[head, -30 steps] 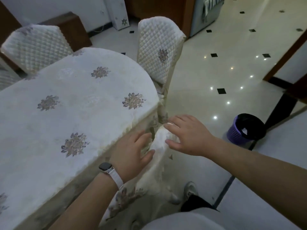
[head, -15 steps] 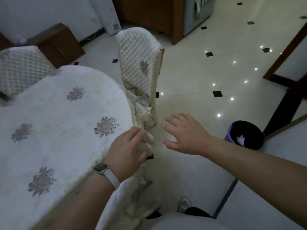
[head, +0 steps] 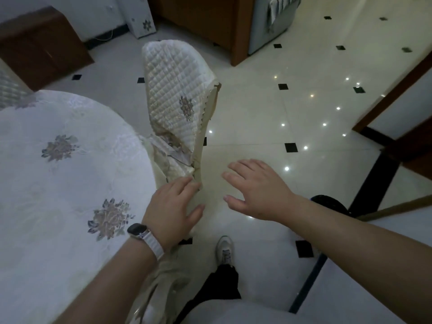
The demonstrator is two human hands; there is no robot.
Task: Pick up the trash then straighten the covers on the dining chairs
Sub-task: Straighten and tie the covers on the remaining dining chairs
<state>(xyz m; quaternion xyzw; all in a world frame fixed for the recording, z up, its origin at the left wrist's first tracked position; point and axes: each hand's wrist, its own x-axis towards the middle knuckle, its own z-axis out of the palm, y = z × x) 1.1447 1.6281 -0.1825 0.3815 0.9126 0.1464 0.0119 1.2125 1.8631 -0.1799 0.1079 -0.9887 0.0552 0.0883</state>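
Observation:
A dining chair with a cream quilted cover (head: 174, 90) stands at the table's right side, its back upright and seen from the side. My left hand (head: 173, 211), with a watch on the wrist, lies with spread fingers on the lower edge of the cover near the chair seat. My right hand (head: 259, 188) hovers open over the floor just right of the chair, touching nothing. The dark bin (head: 332, 204) with a purple side is mostly hidden behind my right forearm.
The oval table under a white flowered cloth (head: 58, 183) fills the left. Another quilted chair (head: 9, 90) peeks in at far left. Brown cabinets (head: 39, 47) stand at the back. My shoe (head: 225, 249) is on the tiled floor.
The view has swung and come closer to the far chair. Both hands left the near chair's cover; my left hand now rests by this chair's seat, my right hand moved right and open.

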